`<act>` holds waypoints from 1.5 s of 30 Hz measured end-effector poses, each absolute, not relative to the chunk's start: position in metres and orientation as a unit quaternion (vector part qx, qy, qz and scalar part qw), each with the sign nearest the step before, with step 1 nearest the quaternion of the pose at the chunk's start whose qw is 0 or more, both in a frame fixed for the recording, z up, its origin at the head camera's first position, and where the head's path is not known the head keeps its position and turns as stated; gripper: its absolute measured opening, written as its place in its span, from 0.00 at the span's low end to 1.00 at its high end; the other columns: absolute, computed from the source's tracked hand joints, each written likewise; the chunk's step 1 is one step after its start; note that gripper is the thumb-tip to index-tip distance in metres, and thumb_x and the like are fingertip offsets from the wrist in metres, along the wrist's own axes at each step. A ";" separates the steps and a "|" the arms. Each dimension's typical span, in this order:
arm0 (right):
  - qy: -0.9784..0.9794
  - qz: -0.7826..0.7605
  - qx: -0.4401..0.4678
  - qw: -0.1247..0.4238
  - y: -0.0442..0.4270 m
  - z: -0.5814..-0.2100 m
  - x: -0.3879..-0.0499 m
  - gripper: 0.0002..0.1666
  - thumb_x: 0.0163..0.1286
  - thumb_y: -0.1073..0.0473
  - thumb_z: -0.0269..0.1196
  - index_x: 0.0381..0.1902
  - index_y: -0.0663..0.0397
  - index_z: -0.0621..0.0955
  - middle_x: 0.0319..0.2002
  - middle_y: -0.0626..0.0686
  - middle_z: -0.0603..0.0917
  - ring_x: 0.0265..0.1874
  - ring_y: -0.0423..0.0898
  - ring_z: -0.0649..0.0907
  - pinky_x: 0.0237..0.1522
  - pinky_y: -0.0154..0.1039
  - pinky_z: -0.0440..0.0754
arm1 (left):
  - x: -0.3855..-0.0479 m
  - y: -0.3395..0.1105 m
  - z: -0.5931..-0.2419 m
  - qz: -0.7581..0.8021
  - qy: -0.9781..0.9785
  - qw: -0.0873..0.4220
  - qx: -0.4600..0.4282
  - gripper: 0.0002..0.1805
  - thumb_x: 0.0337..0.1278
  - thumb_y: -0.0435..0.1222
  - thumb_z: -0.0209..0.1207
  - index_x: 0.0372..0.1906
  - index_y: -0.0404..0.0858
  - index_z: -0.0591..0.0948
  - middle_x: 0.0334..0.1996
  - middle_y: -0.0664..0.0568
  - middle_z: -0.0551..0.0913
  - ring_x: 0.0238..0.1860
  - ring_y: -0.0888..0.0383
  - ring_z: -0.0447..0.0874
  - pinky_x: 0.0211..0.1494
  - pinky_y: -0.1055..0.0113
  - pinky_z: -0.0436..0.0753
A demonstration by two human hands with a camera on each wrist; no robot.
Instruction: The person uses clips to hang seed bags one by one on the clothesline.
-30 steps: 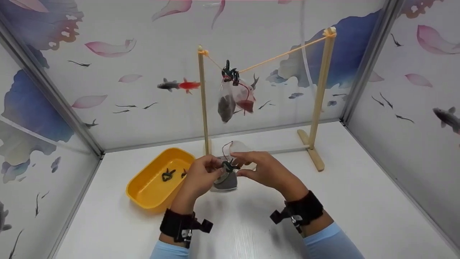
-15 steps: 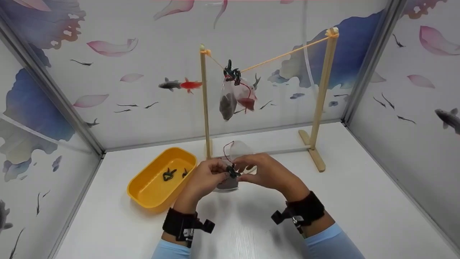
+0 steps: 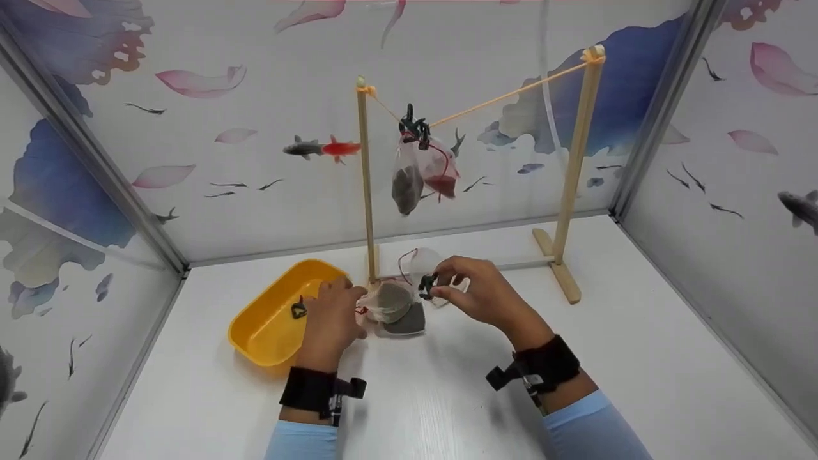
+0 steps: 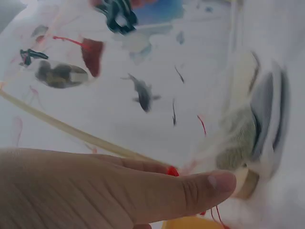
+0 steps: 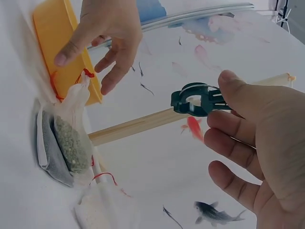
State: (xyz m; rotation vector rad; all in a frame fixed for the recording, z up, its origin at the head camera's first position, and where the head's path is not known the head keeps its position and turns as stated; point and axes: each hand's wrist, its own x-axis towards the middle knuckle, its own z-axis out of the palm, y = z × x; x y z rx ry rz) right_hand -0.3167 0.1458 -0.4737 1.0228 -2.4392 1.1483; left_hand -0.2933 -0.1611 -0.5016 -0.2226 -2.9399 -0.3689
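Between right thumb and index finger is a dark green plastic clip (image 5: 198,99), which my right hand (image 3: 476,287) pinches above the table. My left hand (image 3: 332,319) has its fingers spread around the red-tied neck of a sheer drawstring pouch (image 3: 391,301) with greenish contents. In the right wrist view, its thumb and fingers stand apart with the neck between them, not closed on it. Against that pouch lies a dark grey one (image 3: 406,321). A pale pouch (image 3: 425,262) with a red string sits behind, partly hidden by the right hand and clip.
A wooden stand (image 3: 565,172) carries an orange cord (image 3: 505,99). Green clips (image 3: 415,128) hang a grey-filled pouch (image 3: 407,191) and a reddish one (image 3: 441,185) from it. The yellow tray (image 3: 246,335) at left holds a clip (image 3: 298,309), partly behind the left hand.
Both hands were together at the clip. My left hand has let go of it and moved left to the pouch's neck; my right hand keeps the clip, shifted slightly right and up.
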 end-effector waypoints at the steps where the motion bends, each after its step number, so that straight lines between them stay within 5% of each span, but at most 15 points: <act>1: -0.839 0.396 0.348 0.135 0.146 -0.474 -0.317 0.13 0.78 0.55 0.76 0.55 0.52 0.89 0.42 0.49 0.93 0.43 0.47 0.91 0.50 0.52 0.92 | -0.295 -0.162 -0.505 -0.106 -0.986 0.097 -0.080 0.39 0.42 0.37 0.92 0.65 0.48 0.91 0.62 0.43 0.87 0.65 0.38 0.80 0.63 0.28 0.79; 11: -0.839 0.397 0.332 0.169 0.146 -0.478 -0.321 0.08 0.78 0.55 0.76 0.48 0.51 0.89 0.42 0.50 0.93 0.42 0.48 0.91 0.49 0.52 0.91 | -0.306 -0.152 -0.521 -0.089 -0.967 0.210 -0.115 0.04 0.67 0.39 0.79 0.41 0.45 0.94 0.38 0.50 0.88 0.44 0.45 0.87 0.45 0.45 0.77; 19: -0.837 0.401 0.328 0.177 0.145 -0.478 -0.324 0.07 0.79 0.55 0.74 0.47 0.50 0.89 0.44 0.49 0.94 0.43 0.49 0.91 0.49 0.54 0.91 | -0.303 -0.150 -0.515 -0.249 -0.934 0.229 -0.112 0.04 0.73 0.31 0.74 0.46 0.36 0.91 0.39 0.45 0.91 0.43 0.44 0.91 0.51 0.48 0.91; 33: -0.826 0.421 0.320 0.198 0.148 -0.471 -0.331 0.07 0.78 0.57 0.74 0.47 0.54 0.89 0.37 0.51 0.93 0.37 0.50 0.92 0.46 0.46 0.90 | -0.298 -0.141 -0.478 -0.388 -0.868 0.301 -0.069 0.08 0.76 0.36 0.73 0.47 0.33 0.93 0.38 0.44 0.93 0.37 0.52 0.87 0.44 0.59 0.92; 39: -0.814 0.449 0.291 0.225 0.156 -0.451 -0.335 0.07 0.78 0.59 0.74 0.47 0.56 0.90 0.39 0.52 0.93 0.37 0.49 0.92 0.47 0.48 0.87 | -0.307 -0.132 -0.432 -0.402 -0.859 0.308 -0.076 0.10 0.79 0.37 0.71 0.49 0.33 0.94 0.38 0.44 0.93 0.36 0.52 0.86 0.46 0.61 0.93; 45: -0.789 0.460 0.300 0.275 0.160 -0.388 -0.353 0.09 0.78 0.61 0.74 0.47 0.63 0.89 0.42 0.60 0.93 0.43 0.47 0.87 0.51 0.46 0.84 | -0.324 -0.128 -0.367 -0.399 -0.849 0.335 -0.085 0.11 0.81 0.37 0.69 0.45 0.32 0.93 0.35 0.43 0.92 0.33 0.49 0.85 0.43 0.62 0.89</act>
